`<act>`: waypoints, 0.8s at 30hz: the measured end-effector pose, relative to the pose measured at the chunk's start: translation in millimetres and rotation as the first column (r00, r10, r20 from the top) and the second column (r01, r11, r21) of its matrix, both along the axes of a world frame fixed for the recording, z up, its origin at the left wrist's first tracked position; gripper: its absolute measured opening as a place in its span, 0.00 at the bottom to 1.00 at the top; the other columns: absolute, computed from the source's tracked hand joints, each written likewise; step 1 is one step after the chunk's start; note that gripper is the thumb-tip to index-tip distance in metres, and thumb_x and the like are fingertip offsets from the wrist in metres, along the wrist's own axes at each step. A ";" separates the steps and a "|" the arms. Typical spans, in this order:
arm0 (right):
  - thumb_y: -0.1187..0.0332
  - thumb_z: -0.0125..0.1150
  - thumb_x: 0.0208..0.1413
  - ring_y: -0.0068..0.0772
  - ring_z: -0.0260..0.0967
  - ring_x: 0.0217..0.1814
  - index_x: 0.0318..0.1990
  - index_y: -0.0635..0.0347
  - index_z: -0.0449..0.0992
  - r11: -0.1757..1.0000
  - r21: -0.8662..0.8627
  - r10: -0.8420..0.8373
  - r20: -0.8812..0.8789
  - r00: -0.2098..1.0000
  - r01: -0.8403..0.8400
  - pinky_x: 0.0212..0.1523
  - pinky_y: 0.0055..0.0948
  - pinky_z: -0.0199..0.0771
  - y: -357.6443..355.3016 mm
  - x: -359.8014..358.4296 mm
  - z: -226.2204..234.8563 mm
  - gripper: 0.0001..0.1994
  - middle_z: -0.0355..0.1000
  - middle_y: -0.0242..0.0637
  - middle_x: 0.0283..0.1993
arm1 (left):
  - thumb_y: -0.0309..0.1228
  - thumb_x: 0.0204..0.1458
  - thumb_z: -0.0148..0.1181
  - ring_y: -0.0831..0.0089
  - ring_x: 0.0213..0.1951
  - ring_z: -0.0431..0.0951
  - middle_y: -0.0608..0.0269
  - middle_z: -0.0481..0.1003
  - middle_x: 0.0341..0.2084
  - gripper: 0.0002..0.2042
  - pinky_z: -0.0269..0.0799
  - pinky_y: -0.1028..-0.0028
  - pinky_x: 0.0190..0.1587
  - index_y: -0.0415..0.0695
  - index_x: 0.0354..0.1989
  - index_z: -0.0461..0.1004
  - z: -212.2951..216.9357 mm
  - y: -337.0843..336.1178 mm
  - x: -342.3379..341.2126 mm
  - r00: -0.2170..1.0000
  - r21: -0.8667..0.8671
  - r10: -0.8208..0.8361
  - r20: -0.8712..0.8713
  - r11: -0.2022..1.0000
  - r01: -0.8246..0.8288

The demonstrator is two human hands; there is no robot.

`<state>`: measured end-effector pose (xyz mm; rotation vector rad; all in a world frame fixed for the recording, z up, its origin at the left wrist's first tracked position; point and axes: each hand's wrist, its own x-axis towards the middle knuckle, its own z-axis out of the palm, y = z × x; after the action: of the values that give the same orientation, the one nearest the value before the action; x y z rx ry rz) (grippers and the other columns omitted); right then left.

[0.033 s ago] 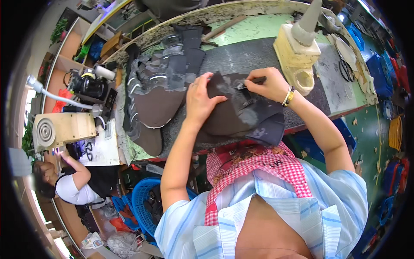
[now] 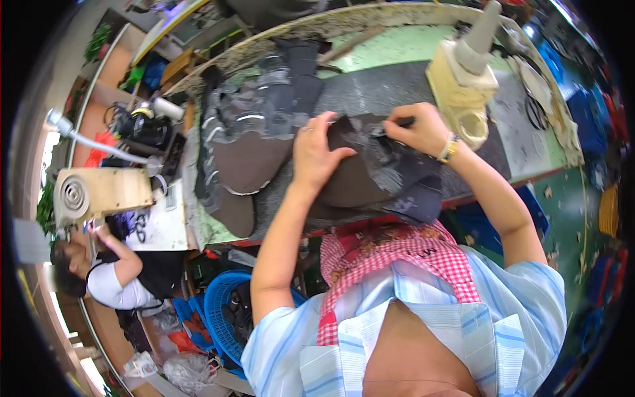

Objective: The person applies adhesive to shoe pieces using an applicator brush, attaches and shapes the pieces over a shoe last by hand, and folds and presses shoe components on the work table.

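Right now your left hand (image 2: pixel 316 153) lies flat, fingers spread, pressing the dark brown fabric shoe-upper piece (image 2: pixel 357 173) onto the speckled grey counter (image 2: pixel 370 89). Your right hand (image 2: pixel 417 129) pinches a thin dark pen-like tool (image 2: pixel 395 124) closed between its fingers, tip on the piece. A stack of grey and brown shoe uppers (image 2: pixel 245 142) lies just left.

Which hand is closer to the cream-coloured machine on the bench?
Right. The right hand works just beside the cream machine, while the left hand presses the dark brown piece farther away.
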<state>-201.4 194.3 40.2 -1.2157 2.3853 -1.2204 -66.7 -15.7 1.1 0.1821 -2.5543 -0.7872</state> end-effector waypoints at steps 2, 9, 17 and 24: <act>0.62 0.64 0.51 0.29 0.74 0.25 0.31 0.64 0.81 0.999 0.016 -0.045 -0.060 0.997 0.047 0.31 0.30 0.74 9.0 -8.9 6.4 0.12 0.77 0.41 0.24 | 0.30 0.29 0.77 0.58 0.40 0.75 0.57 0.72 0.39 0.37 0.71 0.63 0.44 0.44 0.54 0.68 1.5 3.5 4.1 0.993 -0.043 -0.044 -0.109 0.998 0.039; 0.66 0.61 0.59 0.12 0.64 0.22 0.30 0.65 0.79 0.942 -0.277 -0.153 0.154 0.976 0.191 0.23 0.17 0.60 66.7 -29.9 15.5 0.11 0.69 0.23 0.21 | 0.19 0.42 0.70 0.79 0.32 0.72 0.67 0.71 0.31 0.24 0.72 0.76 0.37 0.46 0.50 0.72 43.8 -0.9 28.7 0.923 0.194 0.043 -0.383 0.980 0.035; 0.58 0.64 0.57 0.13 0.64 0.18 0.31 0.67 0.80 0.929 0.106 -0.369 0.184 0.911 0.355 0.18 0.17 0.62 133.0 -37.9 23.2 0.17 0.70 0.26 0.21 | 0.26 0.40 0.75 0.60 0.52 0.73 0.53 0.71 0.49 0.33 0.68 0.66 0.55 0.39 0.57 0.66 74.5 -76.8 86.5 0.860 -0.364 0.367 -0.355 0.793 -0.488; 0.65 0.61 0.59 0.16 0.62 0.21 0.32 0.65 0.79 0.925 -0.043 -0.378 -0.183 0.907 0.377 0.22 0.21 0.63 121.7 -32.0 40.3 0.11 0.69 0.27 0.20 | 0.49 0.40 0.72 0.52 0.62 0.65 0.49 0.67 0.60 0.38 0.60 0.60 0.63 0.44 0.60 0.68 3.7 1.3 6.1 0.961 -0.199 -0.161 0.226 0.958 0.207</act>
<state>-233.5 316.0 80.5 -0.9305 2.8602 -1.2625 -60.6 -14.4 4.8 -0.0512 -2.8664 -0.5664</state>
